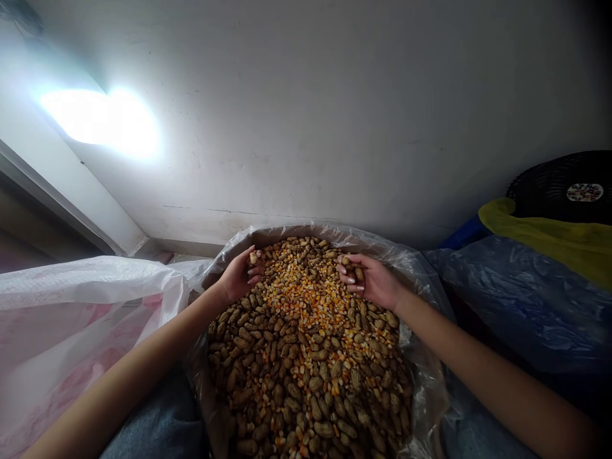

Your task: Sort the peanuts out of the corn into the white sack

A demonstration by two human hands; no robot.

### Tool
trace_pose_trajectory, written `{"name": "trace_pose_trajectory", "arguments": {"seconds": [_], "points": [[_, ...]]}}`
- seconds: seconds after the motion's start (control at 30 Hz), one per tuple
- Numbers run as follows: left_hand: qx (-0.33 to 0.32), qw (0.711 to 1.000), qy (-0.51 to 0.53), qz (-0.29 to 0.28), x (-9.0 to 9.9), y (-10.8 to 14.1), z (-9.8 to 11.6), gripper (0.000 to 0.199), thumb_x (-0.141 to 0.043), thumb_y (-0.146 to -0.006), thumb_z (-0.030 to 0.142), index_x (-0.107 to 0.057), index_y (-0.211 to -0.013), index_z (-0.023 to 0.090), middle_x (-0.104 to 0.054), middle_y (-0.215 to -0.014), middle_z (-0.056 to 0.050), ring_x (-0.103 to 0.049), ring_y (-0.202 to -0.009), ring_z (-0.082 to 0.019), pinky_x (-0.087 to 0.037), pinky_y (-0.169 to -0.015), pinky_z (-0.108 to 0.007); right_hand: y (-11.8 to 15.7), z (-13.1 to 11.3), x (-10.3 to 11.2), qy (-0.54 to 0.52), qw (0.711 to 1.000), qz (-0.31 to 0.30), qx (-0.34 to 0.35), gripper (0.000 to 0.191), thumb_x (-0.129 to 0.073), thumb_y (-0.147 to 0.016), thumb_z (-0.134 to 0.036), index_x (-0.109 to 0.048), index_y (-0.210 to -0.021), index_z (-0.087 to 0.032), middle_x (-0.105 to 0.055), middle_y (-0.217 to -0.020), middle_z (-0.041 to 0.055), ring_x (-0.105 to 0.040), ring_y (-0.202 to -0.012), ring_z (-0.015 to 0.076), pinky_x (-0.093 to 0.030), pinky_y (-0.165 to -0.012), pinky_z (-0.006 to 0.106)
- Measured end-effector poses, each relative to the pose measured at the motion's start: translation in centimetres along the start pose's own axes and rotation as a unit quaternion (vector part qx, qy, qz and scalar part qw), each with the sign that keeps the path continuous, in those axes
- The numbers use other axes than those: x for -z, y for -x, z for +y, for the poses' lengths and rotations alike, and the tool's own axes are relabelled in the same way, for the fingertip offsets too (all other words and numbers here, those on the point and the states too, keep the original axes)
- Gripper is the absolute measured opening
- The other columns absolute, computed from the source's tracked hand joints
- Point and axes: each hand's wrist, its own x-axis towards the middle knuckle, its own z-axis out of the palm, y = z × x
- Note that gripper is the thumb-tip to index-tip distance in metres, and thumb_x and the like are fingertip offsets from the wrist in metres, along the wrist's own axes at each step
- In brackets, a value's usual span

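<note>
Tan-brown peanuts in ridged shells [282,350] lie mixed with small orange-and-yellow corn kernels [306,296] in a broad, round-mouthed bag of clear, crinkled plastic [430,370], where a seated person works bare-handed. The kernels show most thickly down the middle, between the two hands; the shells crowd the sides and the near end. At the heap's far left, the left hand [243,275] has its fingers curled around a pale peanut [254,258]. Across from it, the right hand [368,278] closes on brown peanuts [354,270] held at the fingertips, though the fingers hide just how many.

A loose curl could let a shell slip back into the heap, and kernels could ride along between the fingers. The thin plastic rim could sag under a leaning forearm and spill the near edge.

The bag sits between knees in blue denim [155,414], its far rim close to a plain, scuffed white wall [306,127]. To the left slumps a white woven sack with pink markings [86,319]; to the right, a dark blue plastic sheet [516,293] lies below a yellow cloth [549,239] and a round black fan [559,182]. A glaring white lamp [100,121] lights the corner.
</note>
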Motion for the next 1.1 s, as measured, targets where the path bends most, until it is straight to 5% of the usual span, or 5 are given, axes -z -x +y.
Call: {"name": "trace_pose_trajectory", "arguments": {"seconds": [0.17,0.33,0.57,0.67,1.1], "points": [[-0.007,0.999,0.049,-0.003,-0.3,0.3,0.2,0.021,-0.039,-0.079,0.03,-0.043,-0.066,0.014,-0.038,-0.058,0.002,-0.028,-0.038,-0.002,-0.019,-0.028,-0.012,-0.2,-0.2,1.4,-0.151,0.984,0.091,0.012,0.013,-0.033,-0.071,-0.023,-0.044,-0.077,-0.019,-0.052,-0.07,0.004,-0.045,-0.053,0.0107,-0.033,-0.039,0.02],[-0.044,0.97,-0.236,0.05,0.4,0.1,0.1,0.02,-0.047,-0.072,0.034,-0.052,-0.081,0.017,-0.04,-0.055,0.004,-0.024,-0.035,-0.002,-0.014,-0.029,-0.014,0.0,0.2,2.2,0.038,0.994,0.097,0.025,0.023,-0.044,-0.071,-0.04,-0.041,-0.063,-0.019,-0.046,-0.06,-0.0011,-0.034,-0.041,0.0063,-0.019,-0.034,0.018],[-0.078,0.532,-0.835,0.115,1.2,0.8,0.4,0.025,-0.046,-0.068,0.04,-0.061,-0.073,0.02,-0.059,-0.068,-0.004,-0.052,-0.061,-0.017,-0.035,-0.055,-0.024,0.7,1.0,2.2,0.67,0.742,0.027,0.004,0.017,-0.038,-0.077,-0.033,-0.052,-0.078,-0.023,-0.056,-0.061,0.0006,-0.049,-0.052,0.0132,-0.026,-0.044,0.022],[-0.005,0.433,-0.897,0.088,0.7,1.1,-0.1,0.027,-0.046,-0.068,0.042,-0.06,-0.074,0.02,-0.061,-0.072,-0.007,-0.055,-0.065,-0.02,-0.037,-0.057,-0.027,0.6,1.3,1.7,0.737,0.675,0.002,-0.034,0.015,-0.039,-0.076,-0.027,-0.051,-0.085,-0.023,-0.06,-0.07,0.0033,-0.053,-0.057,0.0159,-0.028,-0.045,0.022],[0.022,0.425,-0.905,0.024,1.5,1.2,0.2,0.025,-0.045,-0.07,0.031,-0.06,-0.086,0.019,-0.062,-0.083,-0.006,-0.055,-0.075,-0.021,-0.038,-0.062,-0.027,0.6,1.5,0.1,0.739,0.672,0.026,-0.031,0.018,-0.042,-0.075,-0.015,-0.05,-0.091,-0.017,-0.06,-0.071,0.0079,-0.054,-0.057,0.0172,-0.033,-0.047,0.024]]}}
